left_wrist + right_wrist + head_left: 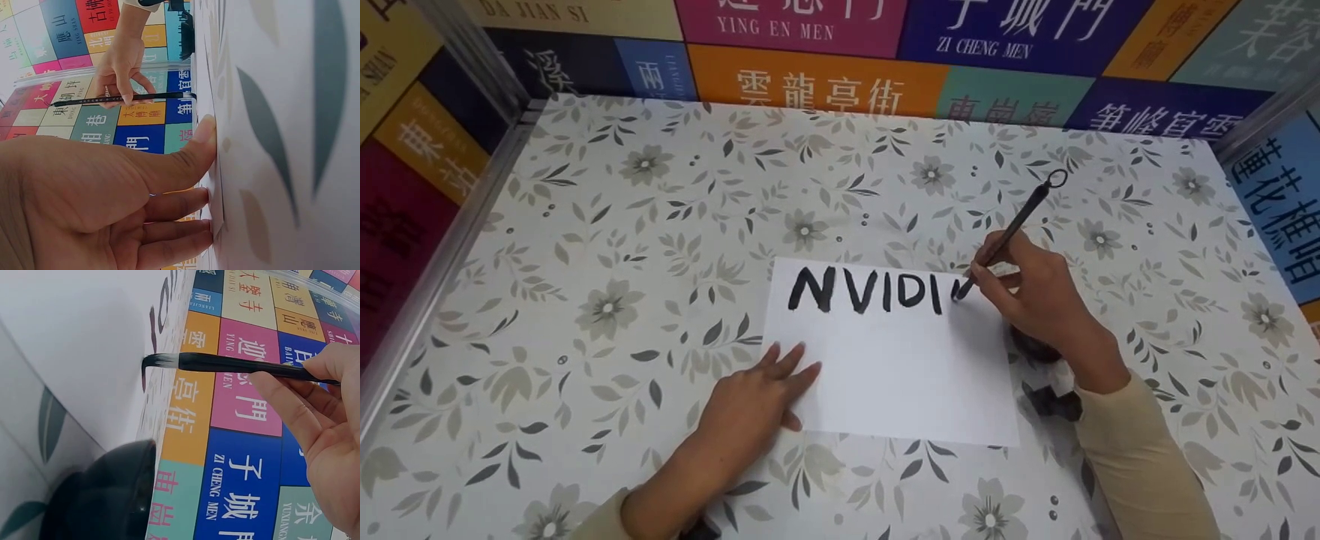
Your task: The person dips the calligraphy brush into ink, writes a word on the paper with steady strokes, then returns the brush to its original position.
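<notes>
A white sheet of paper [900, 375] lies on the table with the black letters "NVIDI" and a further short stroke along its top. My right hand [1035, 292] pinches a dark ink brush [1020, 214] by its handle. In the right wrist view the bent, black-tipped bristles [160, 360] touch the paper. My left hand [754, 397] rests at the paper's left edge with its fingers spread. The left wrist view shows the thumb [188, 157] and fingertips pressing on the sheet.
A dark round bowl [101, 495] stands right of the paper, partly hidden under my right hand in the head view. Near it lies a small black object [1054, 403] of unclear kind. The table [607, 390] has a floral cover, with colourful lettered panels [817, 86] around it.
</notes>
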`<state>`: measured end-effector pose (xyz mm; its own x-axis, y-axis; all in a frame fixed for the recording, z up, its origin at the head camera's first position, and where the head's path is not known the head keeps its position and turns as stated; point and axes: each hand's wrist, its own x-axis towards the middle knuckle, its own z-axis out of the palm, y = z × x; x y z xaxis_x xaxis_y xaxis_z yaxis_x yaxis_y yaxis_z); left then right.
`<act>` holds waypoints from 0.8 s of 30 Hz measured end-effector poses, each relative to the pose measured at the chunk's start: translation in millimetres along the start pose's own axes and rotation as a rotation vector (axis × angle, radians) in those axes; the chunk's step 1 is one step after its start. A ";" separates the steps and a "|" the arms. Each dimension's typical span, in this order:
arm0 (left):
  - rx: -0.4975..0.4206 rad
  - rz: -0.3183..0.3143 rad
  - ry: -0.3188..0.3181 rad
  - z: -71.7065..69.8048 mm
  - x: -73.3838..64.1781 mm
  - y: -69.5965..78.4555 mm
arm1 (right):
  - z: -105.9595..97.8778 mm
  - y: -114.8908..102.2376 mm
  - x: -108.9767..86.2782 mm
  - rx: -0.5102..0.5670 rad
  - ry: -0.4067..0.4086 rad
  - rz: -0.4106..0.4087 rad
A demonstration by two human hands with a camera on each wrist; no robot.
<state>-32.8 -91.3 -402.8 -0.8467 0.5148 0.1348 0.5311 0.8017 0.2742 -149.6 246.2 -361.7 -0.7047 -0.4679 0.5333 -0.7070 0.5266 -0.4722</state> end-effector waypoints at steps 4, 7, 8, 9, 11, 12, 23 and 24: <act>-0.016 -0.009 -0.009 -0.7 0.1 0.5 | 1.1 -2.9 0.2 0.001 -0.006 -0.024; -0.030 -0.016 -0.016 -0.5 -0.2 0.5 | 2.0 -5.3 0.3 -0.003 -0.016 -0.039; -0.029 -0.017 -0.018 -0.4 -0.3 0.4 | 2.2 -6.1 0.2 -0.008 -0.021 -0.041; -0.029 -0.019 -0.020 -0.2 -0.3 0.3 | 2.2 -6.8 0.0 -0.010 -0.029 -0.041; -0.029 -0.019 -0.021 0.1 0.0 0.2 | 1.8 -7.9 -0.1 -0.016 -0.046 -0.039; -0.026 -0.018 -0.018 0.0 -0.1 0.2 | 1.6 -8.3 -0.4 -0.018 -0.056 -0.035; -0.026 -0.029 -0.019 -0.6 0.4 0.8 | -1.4 -13.9 0.2 -0.015 -0.091 -0.046; -0.030 -0.029 -0.019 -0.7 0.5 0.9 | -2.7 -14.7 0.5 -0.016 -0.078 -0.051</act>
<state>-32.7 -90.5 -401.8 -0.8608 0.4974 0.1078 0.5047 0.8071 0.3065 -139.3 240.1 -352.6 -0.6711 -0.5479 0.4994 -0.7411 0.5118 -0.4345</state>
